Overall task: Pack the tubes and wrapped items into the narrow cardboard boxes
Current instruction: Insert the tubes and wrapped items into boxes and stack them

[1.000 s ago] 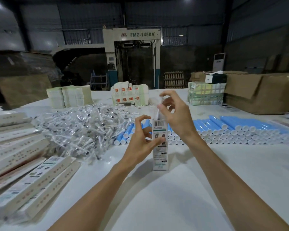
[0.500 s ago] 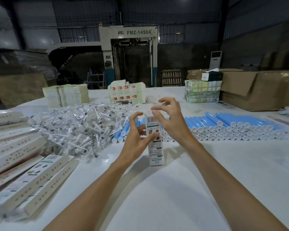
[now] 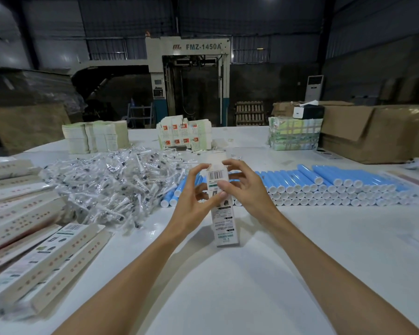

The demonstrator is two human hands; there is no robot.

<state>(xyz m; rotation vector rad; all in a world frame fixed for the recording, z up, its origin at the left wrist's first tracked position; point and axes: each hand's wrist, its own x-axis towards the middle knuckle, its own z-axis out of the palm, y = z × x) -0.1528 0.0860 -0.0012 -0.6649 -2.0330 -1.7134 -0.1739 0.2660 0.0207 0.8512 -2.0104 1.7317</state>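
Note:
A narrow white printed cardboard box (image 3: pixel 224 223) stands upright on the white table (image 3: pixel 228 286), its top flap raised. My left hand (image 3: pixel 194 201) grips the box's upper left side with thumb and fingers. My right hand (image 3: pixel 246 189) holds the upper right side, thumb across the front below the barcode, fingertips at the top flap. Behind the hands, blue tubes with white caps (image 3: pixel 336 187) lie in stacked rows. A heap of clear-wrapped small items (image 3: pixel 116 182) lies at the left.
Filled narrow boxes (image 3: pixel 34 250) lie piled at the near left. Stacks of flat box blanks (image 3: pixel 94 136) and printed cartons (image 3: pixel 184 136) stand at the back. Brown cardboard cartons (image 3: pixel 377 134) and a taped bundle (image 3: pixel 294 136) sit at the back right.
My right hand came down from above the box top onto its upper right side. The box's top end now shows a raised flap. The left hand keeps its grip.

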